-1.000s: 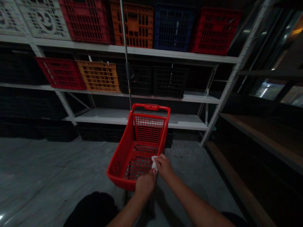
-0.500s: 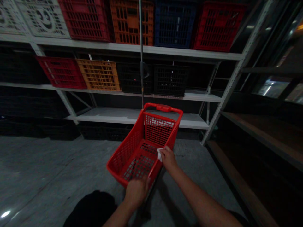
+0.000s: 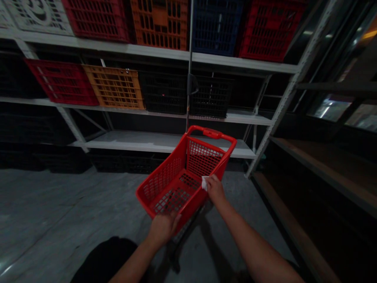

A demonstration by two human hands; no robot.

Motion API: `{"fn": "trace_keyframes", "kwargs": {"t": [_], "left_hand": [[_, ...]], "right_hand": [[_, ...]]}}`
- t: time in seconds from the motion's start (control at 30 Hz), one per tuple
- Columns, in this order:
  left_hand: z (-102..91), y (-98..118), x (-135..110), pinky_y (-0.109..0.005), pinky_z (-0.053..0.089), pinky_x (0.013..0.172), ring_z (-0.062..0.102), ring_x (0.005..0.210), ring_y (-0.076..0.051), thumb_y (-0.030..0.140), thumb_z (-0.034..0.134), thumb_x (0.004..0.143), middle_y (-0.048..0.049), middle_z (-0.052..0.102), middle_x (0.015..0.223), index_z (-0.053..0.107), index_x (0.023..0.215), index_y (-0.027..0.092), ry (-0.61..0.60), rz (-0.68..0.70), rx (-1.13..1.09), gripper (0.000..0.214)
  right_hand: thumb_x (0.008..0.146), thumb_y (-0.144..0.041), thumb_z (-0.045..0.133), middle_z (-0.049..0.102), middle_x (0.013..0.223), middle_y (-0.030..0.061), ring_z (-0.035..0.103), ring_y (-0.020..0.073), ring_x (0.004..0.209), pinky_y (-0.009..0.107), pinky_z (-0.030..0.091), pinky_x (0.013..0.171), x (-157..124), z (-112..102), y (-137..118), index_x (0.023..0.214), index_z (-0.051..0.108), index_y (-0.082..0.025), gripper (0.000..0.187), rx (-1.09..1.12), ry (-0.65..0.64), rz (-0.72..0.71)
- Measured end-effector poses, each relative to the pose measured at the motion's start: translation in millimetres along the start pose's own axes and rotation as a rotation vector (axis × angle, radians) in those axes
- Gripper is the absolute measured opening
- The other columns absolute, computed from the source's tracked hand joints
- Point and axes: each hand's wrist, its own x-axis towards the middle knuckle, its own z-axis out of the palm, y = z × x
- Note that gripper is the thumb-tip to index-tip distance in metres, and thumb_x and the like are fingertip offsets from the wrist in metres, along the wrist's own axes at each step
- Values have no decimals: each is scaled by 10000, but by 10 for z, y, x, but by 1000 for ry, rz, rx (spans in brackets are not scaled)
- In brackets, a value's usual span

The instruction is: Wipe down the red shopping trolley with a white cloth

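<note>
In a dim storeroom with a grey concrete floor [image 3: 59, 212], metal shelving [image 3: 147, 49] runs across the back wall. At the far left of its top shelf stands a white patterned crate [image 3: 38, 13]. Below it, on the middle shelf, a low red crate [image 3: 61, 80] sits just beside an orange crate [image 3: 113, 86], with two black crates [image 3: 163, 92] further right.

In the foreground, the person's left hand [image 3: 163, 228] comes up from the bottom edge. Its fingers are curled closed over the near rim of a red basket [image 3: 160, 184]. The basket is made of plastic mesh and is held above the floor, tilted with its far end raised. Its handle [image 3: 210, 132] is at the far end, and nothing can be seen inside it. A thin grey pole [image 3: 190, 67] stands upright behind the basket.

To the right, the right hand [image 3: 216, 189] rests on the basket's right-hand rim. Its fingers are pinched closed around a small white cloth [image 3: 204, 183], which touches the rim.

At the far right, a dark wooden shelf [image 3: 324, 165] runs along the side wall.
</note>
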Motion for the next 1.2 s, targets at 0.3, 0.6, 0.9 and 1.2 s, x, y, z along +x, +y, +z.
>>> {"fn": "trace_keyframes", "kwargs": {"t": [0.3,0.6,0.9,1.2], "left_hand": [[-31,-52,40,-237,404,557,598,615,-150,413,134,877,-62,641,654,568,812,173,5,67,-3,500],[-36,-78,58,-243,400,569,597,622,-148,384,118,883,-69,643,663,556,780,171,13,102,-34,498],[-74,-118,69,-252,406,568,597,613,-158,385,110,886,-58,634,641,560,786,176,11,119,21,506],[-78,-168,78,-244,404,593,585,625,-143,409,120,883,-51,636,666,566,803,181,11,140,-32,508]], "right_hand": [[812,-133,424,545,849,36,523,134,795,238,428,756,-551,189,-608,887,625,-201,225,158,-152,-62],[782,-113,421,540,849,40,515,146,826,267,423,770,-255,-153,-467,783,571,-176,163,312,20,19],[791,-132,429,577,1020,73,534,148,959,282,418,890,-408,66,-365,986,615,-182,274,103,-69,-74],[785,-123,477,612,1087,53,564,140,984,287,448,880,-592,276,-489,1037,618,-210,301,106,-193,-230]]}}
